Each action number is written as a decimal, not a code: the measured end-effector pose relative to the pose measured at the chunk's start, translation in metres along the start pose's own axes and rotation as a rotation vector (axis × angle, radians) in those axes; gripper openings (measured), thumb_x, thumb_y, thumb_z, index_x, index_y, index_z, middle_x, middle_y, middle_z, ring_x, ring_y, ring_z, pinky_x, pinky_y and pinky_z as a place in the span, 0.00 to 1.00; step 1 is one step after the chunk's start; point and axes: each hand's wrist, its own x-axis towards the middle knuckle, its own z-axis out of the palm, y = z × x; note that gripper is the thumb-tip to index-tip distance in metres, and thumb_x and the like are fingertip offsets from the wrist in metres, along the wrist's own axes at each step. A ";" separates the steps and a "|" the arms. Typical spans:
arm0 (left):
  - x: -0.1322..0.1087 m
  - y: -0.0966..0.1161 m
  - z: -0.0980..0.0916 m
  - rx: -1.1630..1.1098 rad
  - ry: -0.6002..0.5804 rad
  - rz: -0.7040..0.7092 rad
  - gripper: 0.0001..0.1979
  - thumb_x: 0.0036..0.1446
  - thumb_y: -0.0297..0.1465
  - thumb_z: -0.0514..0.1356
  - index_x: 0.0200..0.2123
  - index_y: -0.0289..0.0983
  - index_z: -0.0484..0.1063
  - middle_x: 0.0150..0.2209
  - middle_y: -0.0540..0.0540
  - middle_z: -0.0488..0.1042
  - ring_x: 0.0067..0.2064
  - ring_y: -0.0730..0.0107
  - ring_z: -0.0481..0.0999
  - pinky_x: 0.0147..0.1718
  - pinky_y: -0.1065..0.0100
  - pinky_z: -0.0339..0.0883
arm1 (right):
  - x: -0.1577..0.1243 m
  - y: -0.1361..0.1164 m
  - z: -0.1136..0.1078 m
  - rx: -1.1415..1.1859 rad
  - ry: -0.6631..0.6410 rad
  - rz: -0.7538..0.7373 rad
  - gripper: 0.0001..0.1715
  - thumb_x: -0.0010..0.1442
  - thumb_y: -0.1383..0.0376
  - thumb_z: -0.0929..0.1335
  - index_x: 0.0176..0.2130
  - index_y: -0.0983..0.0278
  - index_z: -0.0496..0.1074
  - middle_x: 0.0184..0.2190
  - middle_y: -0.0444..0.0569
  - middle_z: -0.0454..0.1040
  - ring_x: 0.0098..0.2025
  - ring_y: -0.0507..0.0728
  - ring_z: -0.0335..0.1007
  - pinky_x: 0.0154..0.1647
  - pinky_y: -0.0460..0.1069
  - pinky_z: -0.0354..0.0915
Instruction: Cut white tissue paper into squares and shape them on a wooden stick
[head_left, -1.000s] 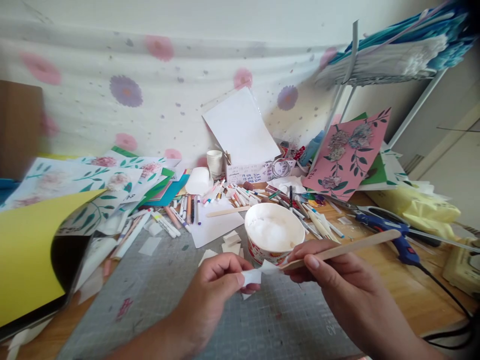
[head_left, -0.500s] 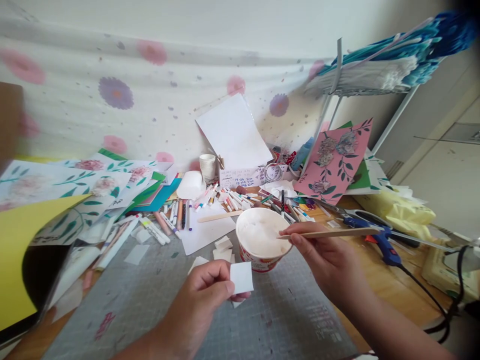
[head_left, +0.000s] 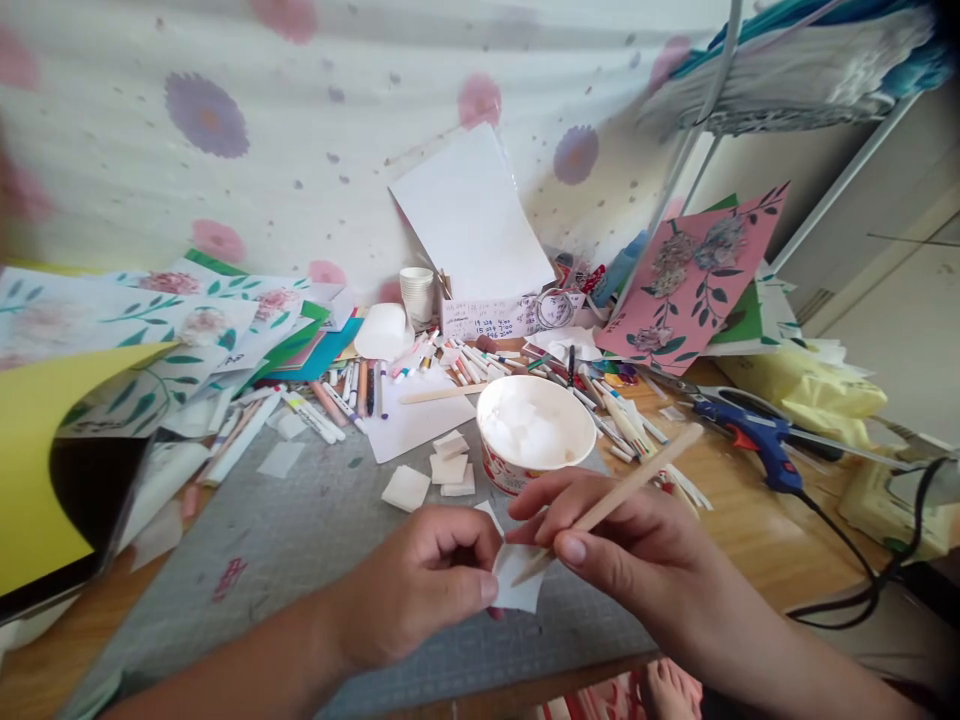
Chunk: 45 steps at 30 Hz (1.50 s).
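My left hand [head_left: 424,585] pinches a small white paper square [head_left: 527,590] by its left edge, above the grey cutting mat. In my right hand [head_left: 619,540] is a flat wooden craft stick [head_left: 637,478], held slantwise like a pen. The stick's lower tip touches the face of the paper square, and the fingertips are near its top edge. Just beyond my hands stands a paper tub [head_left: 536,425] with a white fluffy or creamy substance inside; I cannot tell which. Left of the tub, several small white paper squares [head_left: 448,470] lie in a loose pile.
The grey cutting mat [head_left: 300,560] covers the table's front. Markers [head_left: 322,415] and a white sheet [head_left: 409,425] lie behind it. On the right is a blue glue gun [head_left: 757,435] with a black cord. Flower pictures [head_left: 697,280] and stacked paper cups [head_left: 417,298] stand farther back.
My right hand has brought the stick from the tub's rim down to the paper square. The left hand has shifted slightly right and lower in view. The camera has tilted downward.
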 end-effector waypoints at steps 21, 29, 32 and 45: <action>0.002 -0.001 0.008 0.201 0.352 0.172 0.04 0.53 0.30 0.62 0.28 0.37 0.69 0.24 0.52 0.69 0.27 0.72 0.68 0.27 0.72 0.61 | -0.007 0.016 0.009 -0.031 0.189 -0.216 0.10 0.63 0.68 0.66 0.39 0.53 0.75 0.39 0.43 0.77 0.47 0.56 0.71 0.47 0.50 0.68; 0.000 0.001 0.004 0.267 0.302 0.303 0.05 0.55 0.31 0.61 0.29 0.38 0.75 0.33 0.48 0.69 0.35 0.68 0.69 0.34 0.69 0.62 | -0.009 0.009 0.009 -0.241 0.203 -0.277 0.14 0.60 0.72 0.67 0.40 0.55 0.76 0.37 0.44 0.79 0.43 0.56 0.74 0.44 0.48 0.70; 0.000 -0.002 0.003 0.118 0.263 0.302 0.04 0.56 0.31 0.61 0.31 0.40 0.76 0.37 0.48 0.72 0.40 0.66 0.71 0.39 0.68 0.63 | -0.010 0.010 0.009 -0.223 0.171 -0.279 0.15 0.60 0.73 0.67 0.40 0.54 0.76 0.37 0.43 0.79 0.43 0.54 0.74 0.45 0.47 0.69; -0.003 0.000 0.006 0.110 0.294 0.203 0.05 0.51 0.33 0.66 0.26 0.38 0.77 0.25 0.50 0.71 0.28 0.74 0.67 0.26 0.73 0.59 | -0.014 0.011 0.003 -0.084 0.162 -0.220 0.12 0.63 0.68 0.66 0.41 0.51 0.75 0.38 0.42 0.78 0.46 0.56 0.71 0.49 0.49 0.66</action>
